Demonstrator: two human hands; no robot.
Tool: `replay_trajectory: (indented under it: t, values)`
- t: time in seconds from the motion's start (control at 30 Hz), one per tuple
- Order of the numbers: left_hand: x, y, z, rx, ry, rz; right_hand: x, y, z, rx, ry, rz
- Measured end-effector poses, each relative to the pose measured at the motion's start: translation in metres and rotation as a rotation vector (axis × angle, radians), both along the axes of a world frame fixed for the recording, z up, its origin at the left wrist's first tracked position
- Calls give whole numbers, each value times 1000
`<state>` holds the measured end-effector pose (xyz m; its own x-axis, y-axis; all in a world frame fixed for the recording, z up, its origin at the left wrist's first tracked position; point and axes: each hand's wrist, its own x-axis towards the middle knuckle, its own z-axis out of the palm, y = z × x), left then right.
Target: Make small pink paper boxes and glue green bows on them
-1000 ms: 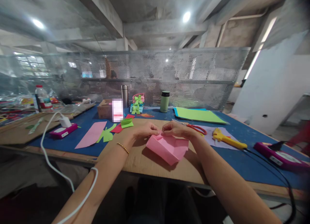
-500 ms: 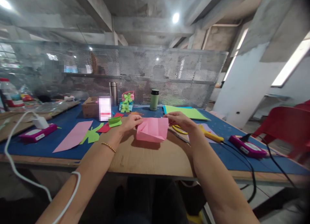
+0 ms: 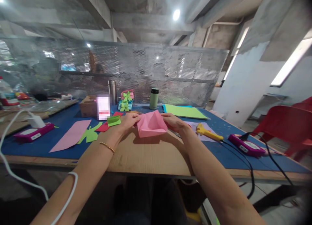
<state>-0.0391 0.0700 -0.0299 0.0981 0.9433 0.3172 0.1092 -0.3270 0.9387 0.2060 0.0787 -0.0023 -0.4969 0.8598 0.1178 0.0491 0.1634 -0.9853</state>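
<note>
A sheet of pink paper (image 3: 152,125), creased and folded up into an open box-like shape, is held just above the brown cardboard (image 3: 146,156). My left hand (image 3: 130,121) pinches its left edge, and my right hand (image 3: 173,121) grips the right edge. Both hands are closed, with some fingertips hidden behind the paper. Left of my left hand lie a folded green paper (image 3: 113,120), a red paper (image 3: 102,127), a green cut-out (image 3: 90,134) and a pale pink strip (image 3: 70,135). A yellow glue gun (image 3: 209,133) rests on pale purple paper to the right.
At the back stand a green tumbler (image 3: 154,99), a steel flask (image 3: 112,92), a small decorated paper piece (image 3: 126,101) and a cardboard box (image 3: 87,106). Coloured sheets (image 3: 185,111) lie behind my right hand. Purple power strips (image 3: 246,145) sit at both sides; a white cable (image 3: 73,189) crosses my left forearm.
The pink paper's sides have come up, with a raised peak at the back, making a hollow shape. My right hand has moved lower and closer round its edge, covering the yellow-handled scissors.
</note>
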Motion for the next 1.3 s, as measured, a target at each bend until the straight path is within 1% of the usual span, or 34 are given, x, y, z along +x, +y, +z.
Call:
replay_trajectory:
  t: [0.2,0.43,0.53,0.67,0.8,0.93,1.1,1.2,1.3]
  values:
    - [2,-2,0,-25,-16,-22,-16,-4,-4,48,16,-87]
    - [3,-8,3,-36,-7,-70,-17,-1,-5,158,-43,-216]
    - [3,-10,4,-36,0,-86,-20,0,-6,208,-80,-248]
    - [5,-9,4,-18,-1,-59,-24,-2,-6,244,-100,-229]
    - [8,-10,5,-3,-6,-21,-29,-8,-3,255,-116,-175]
    - [11,-17,9,-26,4,-23,-34,-13,-1,261,-143,-124]
    - [11,-22,15,-33,27,-30,-40,-16,-4,251,-164,-88]
    - [11,-23,18,-33,27,-29,-44,-16,-5,295,-169,-92]
    - [11,-24,19,-32,30,-32,-47,-14,-6,376,-130,-147]
